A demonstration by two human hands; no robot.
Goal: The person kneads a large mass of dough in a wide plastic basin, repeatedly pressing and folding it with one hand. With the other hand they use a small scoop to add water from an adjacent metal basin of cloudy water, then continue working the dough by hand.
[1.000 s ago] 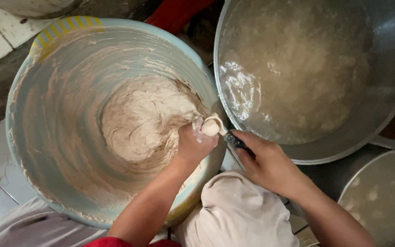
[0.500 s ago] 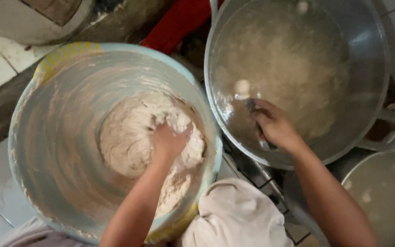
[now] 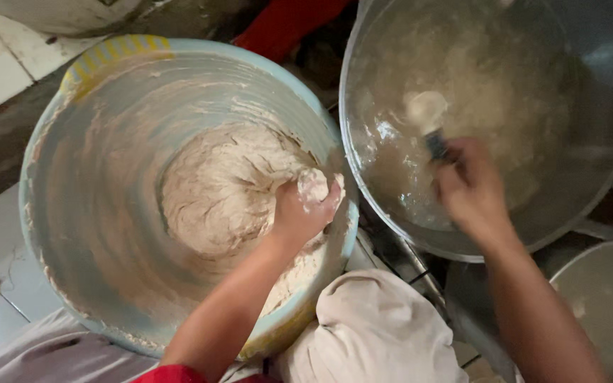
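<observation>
On a pale tiled floor we see a wide plastic basin (image 3: 94, 163) beside a big metal pot (image 3: 590, 106). Our left hand (image 3: 299, 213) is inside the basin, closed around a lump of dough (image 3: 313, 186) squeezed up from the pale mass (image 3: 214, 191) lying at its bottom. Our right hand (image 3: 470, 188), blurred, grips a dark-handled spoon (image 3: 427, 117) over the cloudy liquid (image 3: 477, 78) in the pot, and a light cloth (image 3: 370, 333) lies below, between the two vessels.
</observation>
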